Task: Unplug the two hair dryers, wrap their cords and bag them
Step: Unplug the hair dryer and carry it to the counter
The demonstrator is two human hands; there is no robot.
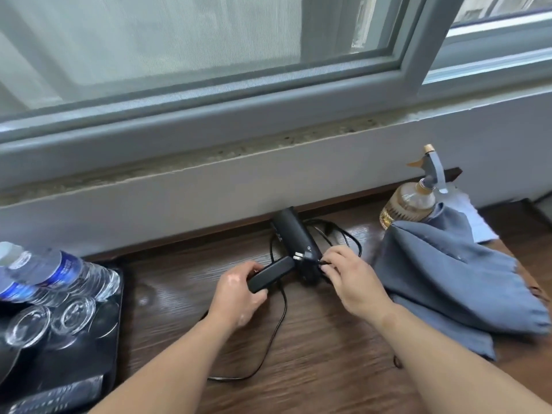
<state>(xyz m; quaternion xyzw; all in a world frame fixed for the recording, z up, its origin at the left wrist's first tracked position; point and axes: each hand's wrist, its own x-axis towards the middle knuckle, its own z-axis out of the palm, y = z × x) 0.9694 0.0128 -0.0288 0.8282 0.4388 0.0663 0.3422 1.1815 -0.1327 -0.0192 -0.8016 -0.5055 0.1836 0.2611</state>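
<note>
Both hands were clamped: my left hand (239, 291) curled round the folded handle (268, 274), my right hand (349, 279) pinching the cord (280, 318) beside the hair dryer (294, 237). Its barrel ran away from me toward the wall (179, 210). Slack cord looped behind it, nearer my right; the blue bag (448, 279) lay just beyond.
</note>
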